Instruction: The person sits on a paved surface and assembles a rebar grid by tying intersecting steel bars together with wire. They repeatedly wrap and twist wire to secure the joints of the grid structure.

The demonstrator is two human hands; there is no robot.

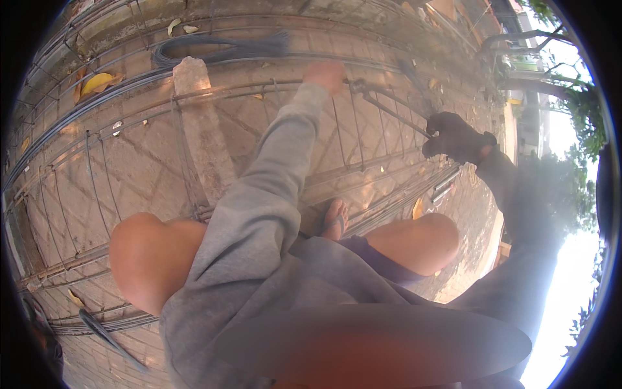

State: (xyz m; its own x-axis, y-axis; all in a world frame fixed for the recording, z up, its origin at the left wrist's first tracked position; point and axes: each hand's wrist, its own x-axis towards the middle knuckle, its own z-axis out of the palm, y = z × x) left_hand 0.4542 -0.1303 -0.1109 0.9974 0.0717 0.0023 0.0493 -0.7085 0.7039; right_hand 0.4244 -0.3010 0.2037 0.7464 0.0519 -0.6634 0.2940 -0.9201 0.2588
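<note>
My right hand (457,138), in a dark glove, is closed on the long handles of what look like tying pincers (396,104). Their head points left and lies against the long bar of a steel rebar cage (243,89). Close to that head, my bare left hand (326,76) is at the same bar, with the grey sleeve stretched out behind it. The left fingers are smeared by motion, and what they hold, if anything, does not show. Thin bent cross bars run down from the long bar on both sides of my left arm.
A coil of grey wire (220,49) lies beyond the cage. A rough concrete piece (202,123) lies under the bars to the left. More rods (414,190) run beside my sandalled foot (335,219). A dark long-handled tool (111,340) is at lower left. Trees stand at right.
</note>
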